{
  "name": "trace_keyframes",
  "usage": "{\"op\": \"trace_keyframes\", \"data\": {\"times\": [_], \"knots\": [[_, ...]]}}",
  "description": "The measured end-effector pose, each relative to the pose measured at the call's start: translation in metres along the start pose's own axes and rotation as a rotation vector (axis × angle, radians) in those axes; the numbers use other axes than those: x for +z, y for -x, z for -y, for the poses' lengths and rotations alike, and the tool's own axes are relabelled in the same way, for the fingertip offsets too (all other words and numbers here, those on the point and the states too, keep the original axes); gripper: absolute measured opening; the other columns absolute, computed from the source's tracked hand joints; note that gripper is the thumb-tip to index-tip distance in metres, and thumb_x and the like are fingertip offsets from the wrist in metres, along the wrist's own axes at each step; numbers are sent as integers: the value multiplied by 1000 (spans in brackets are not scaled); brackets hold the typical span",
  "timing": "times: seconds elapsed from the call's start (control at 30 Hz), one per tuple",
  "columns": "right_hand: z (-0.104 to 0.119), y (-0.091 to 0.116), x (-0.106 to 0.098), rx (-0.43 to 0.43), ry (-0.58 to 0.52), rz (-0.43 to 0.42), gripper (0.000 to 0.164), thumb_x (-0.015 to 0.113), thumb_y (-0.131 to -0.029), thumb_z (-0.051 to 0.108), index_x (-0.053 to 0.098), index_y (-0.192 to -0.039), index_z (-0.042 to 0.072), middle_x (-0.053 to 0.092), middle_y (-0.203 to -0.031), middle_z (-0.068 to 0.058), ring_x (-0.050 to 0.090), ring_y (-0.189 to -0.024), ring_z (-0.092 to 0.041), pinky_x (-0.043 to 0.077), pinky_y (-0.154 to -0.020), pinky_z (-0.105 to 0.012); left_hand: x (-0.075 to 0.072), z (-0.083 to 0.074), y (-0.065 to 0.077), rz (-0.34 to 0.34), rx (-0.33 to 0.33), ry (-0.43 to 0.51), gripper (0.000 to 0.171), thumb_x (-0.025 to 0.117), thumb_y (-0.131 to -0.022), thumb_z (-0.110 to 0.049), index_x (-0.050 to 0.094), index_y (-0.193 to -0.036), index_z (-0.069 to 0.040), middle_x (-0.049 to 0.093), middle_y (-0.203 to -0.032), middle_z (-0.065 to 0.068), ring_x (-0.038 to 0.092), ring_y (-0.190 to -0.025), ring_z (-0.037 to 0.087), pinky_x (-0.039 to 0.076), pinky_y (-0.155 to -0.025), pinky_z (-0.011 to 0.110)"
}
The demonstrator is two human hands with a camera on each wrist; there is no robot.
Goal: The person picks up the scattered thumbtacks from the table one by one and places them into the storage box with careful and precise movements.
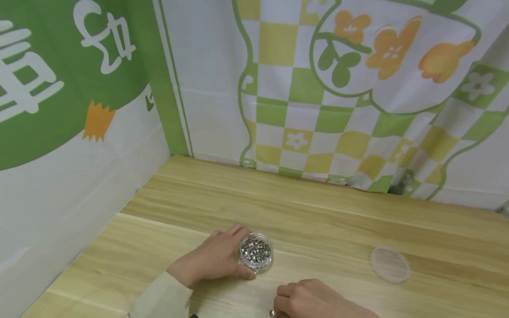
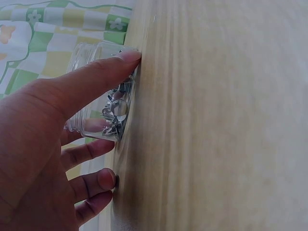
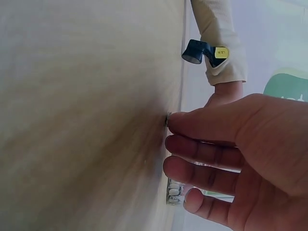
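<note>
A clear round screw-neck jar (image 1: 256, 251) stands upright on the wooden table, with small shiny silver metal pieces (image 2: 115, 110) inside. My left hand (image 1: 216, 256) grips it from the left side, thumb along the near wall and fingers behind; in the left wrist view the thumb tip reaches the jar's base. To the right and nearer me, my right hand (image 1: 310, 300) is low over the table. Between its thumb and forefinger it pinches a small silver metal piece (image 1: 272, 313). The right wrist view shows the thumb tip close to the tabletop, the jar (image 3: 174, 192) partly hidden behind the fingers.
A clear round lid (image 1: 390, 264) lies flat on the table to the right. Patterned green, white and yellow cloth (image 1: 294, 110) hangs along the table's back edge, and a printed panel (image 1: 79, 185) borders its left side. A dark wrist camera (image 3: 195, 52) sits on the left sleeve.
</note>
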State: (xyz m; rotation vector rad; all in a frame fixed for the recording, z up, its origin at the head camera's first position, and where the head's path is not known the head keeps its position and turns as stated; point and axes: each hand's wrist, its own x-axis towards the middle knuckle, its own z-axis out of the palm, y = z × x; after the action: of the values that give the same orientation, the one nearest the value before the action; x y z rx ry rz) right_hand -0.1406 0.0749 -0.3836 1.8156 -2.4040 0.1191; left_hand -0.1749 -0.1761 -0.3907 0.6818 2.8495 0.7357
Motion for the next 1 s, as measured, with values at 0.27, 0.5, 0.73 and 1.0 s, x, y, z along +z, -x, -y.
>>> {"op": "trace_keyframes", "data": {"times": [0.27, 0.5, 0.73, 1.0], "knots": [[-1, -3, -4, 6, -12, -12, 11, 65, -89, 31, 63, -78, 29, 53, -72, 21, 42, -62, 14, 32, -54, -2, 0, 0, 2, 3, -6, 6, 78, 81, -66, -53, 51, -129, -18, 55, -128, -4, 59, -114, 18, 39, -105, 50], [-13, -23, -34, 151, -146, -83, 13, 65, -90, 18, 60, -79, 25, 53, -75, 18, 40, -63, 8, 36, -57, -7, 0, -1, -1, -5, 16, 2, 77, 80, -66, -54, 52, -128, -18, 56, -127, -3, 59, -112, 18, 42, -100, 51], [-38, -60, -35, 218, -138, -121, 8, 69, -88, 19, 64, -82, 19, 61, -78, 12, 43, -60, 5, 38, -53, -9, 2, 2, 0, 22, 14, 2, 75, 78, -68, -56, 51, -129, -22, 55, -128, -6, 57, -114, 15, 41, -101, 51], [-51, -77, -27, 245, -143, -109, 7, 67, -89, 18, 66, -83, 19, 63, -80, 10, 45, -60, 3, 39, -53, -11, 1, 3, 0, 23, 4, -20, 74, 77, -68, -57, 51, -127, -21, 53, -131, -6, 56, -118, 15, 41, -102, 48]]}}
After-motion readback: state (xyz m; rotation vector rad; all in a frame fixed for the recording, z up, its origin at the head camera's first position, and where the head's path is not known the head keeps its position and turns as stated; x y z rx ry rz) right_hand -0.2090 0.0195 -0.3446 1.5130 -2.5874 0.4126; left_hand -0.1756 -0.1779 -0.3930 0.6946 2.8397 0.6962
